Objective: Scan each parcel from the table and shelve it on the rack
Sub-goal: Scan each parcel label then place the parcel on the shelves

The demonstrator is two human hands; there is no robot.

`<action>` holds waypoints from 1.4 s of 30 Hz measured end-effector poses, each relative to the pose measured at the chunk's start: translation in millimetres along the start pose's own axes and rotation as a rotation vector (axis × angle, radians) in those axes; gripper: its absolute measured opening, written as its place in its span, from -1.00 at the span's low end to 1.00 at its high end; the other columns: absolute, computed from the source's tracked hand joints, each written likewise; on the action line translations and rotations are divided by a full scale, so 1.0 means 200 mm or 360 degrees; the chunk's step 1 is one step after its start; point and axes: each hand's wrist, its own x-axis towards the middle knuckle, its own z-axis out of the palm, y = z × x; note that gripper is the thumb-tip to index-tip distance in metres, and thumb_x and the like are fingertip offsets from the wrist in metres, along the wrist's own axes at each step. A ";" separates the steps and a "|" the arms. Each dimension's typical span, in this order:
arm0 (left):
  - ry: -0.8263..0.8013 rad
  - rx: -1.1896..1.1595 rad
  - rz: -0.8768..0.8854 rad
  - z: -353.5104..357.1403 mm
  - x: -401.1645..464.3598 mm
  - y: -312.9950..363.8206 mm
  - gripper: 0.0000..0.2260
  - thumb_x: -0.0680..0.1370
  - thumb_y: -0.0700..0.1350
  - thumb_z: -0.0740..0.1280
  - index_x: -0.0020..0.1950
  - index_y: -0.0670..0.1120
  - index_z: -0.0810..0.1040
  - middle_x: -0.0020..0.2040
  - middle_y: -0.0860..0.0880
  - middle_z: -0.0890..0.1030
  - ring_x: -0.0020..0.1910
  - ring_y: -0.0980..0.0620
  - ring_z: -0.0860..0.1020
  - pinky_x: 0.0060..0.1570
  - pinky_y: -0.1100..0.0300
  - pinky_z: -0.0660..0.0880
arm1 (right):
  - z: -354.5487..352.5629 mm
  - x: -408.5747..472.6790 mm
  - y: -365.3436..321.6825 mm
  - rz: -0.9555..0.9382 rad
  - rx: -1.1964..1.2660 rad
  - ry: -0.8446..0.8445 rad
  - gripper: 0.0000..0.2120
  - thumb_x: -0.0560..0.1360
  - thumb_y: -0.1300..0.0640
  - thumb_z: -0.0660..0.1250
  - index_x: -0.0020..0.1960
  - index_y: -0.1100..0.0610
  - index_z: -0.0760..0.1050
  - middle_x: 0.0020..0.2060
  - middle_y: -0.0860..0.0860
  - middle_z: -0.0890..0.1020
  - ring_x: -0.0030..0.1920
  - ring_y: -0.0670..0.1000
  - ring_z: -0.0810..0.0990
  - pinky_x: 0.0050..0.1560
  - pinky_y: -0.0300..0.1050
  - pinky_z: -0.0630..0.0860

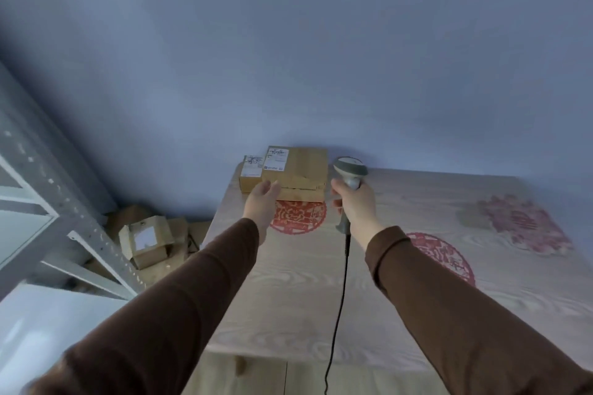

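Observation:
Two cardboard parcels with white labels sit at the far left corner of the wooden table (401, 282): a larger parcel (303, 170) and a smaller parcel (251, 176) to its left. My left hand (263, 202) reaches out with straight fingers, just in front of the parcels, holding nothing. To the right, my right hand (353, 202) grips the handle of a grey barcode scanner (349, 168). The scanner's head stands upright beside the larger parcel, and its black cable hangs down over the table's near edge. The grey metal rack (64, 202) stands at the left.
Red paper-cut decorations (298, 216) lie on the table. Loose cardboard boxes (146, 240) are piled on the floor between the rack and the table. A blue wall runs right behind the table. A white surface is at the lower left.

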 end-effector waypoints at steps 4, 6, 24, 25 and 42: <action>0.0100 0.0027 -0.0038 0.08 0.21 0.05 -0.46 0.70 0.03 0.26 0.65 -0.08 0.26 0.57 -0.04 0.39 0.53 -0.08 0.37 0.31 0.13 0.27 | -0.02 0.26 0.02 0.0011 -0.0039 0.0025 -0.74 0.57 0.09 0.40 -0.27 0.09 0.47 -0.38 0.04 0.56 -0.45 0.06 0.47 -0.26 0.03 0.42; 0.0130 0.0054 -0.0048 0.08 0.35 0.05 -0.45 0.71 0.03 0.25 0.67 -0.08 0.21 0.61 -0.06 0.34 0.55 -0.09 0.33 0.33 0.11 0.27 | 0.01 0.39 0.05 0.0027 -0.0057 0.0033 -0.74 0.56 0.04 0.41 -0.24 0.11 0.46 -0.41 0.04 0.52 -0.45 0.05 0.45 -0.27 0.02 0.41; 0.0082 0.0326 -0.0232 -0.05 1.46 -0.13 -0.45 0.72 0.00 0.23 0.67 -0.12 0.17 0.58 -0.08 0.36 0.51 -0.12 0.36 0.43 0.00 0.29 | 0.43 1.29 0.51 0.0374 0.0034 0.0347 -0.79 0.55 0.12 0.46 0.12 0.08 0.49 -0.17 -0.08 0.59 -0.20 -0.07 0.53 -0.05 -0.10 0.43; 0.0061 0.0350 -0.0226 -0.04 1.49 -0.14 -0.50 0.73 -0.03 0.22 0.64 -0.16 0.24 0.48 -0.05 0.44 0.41 -0.09 0.41 0.32 0.07 0.31 | 0.44 1.31 0.53 0.0399 0.0035 0.0355 -0.80 0.55 0.11 0.47 0.11 0.09 0.51 -0.17 -0.05 0.59 -0.20 -0.04 0.54 -0.06 -0.09 0.44; -0.0104 -0.0219 -0.0181 0.17 1.28 0.00 -0.66 0.72 -0.22 0.23 0.48 0.00 0.34 0.33 -0.07 0.61 0.32 -0.18 0.58 0.39 -0.23 0.49 | 0.09 1.23 0.36 0.0298 0.0368 0.0298 -0.78 0.55 0.30 0.44 0.16 0.14 0.54 0.01 0.10 0.65 -0.03 0.08 0.62 0.00 -0.02 0.59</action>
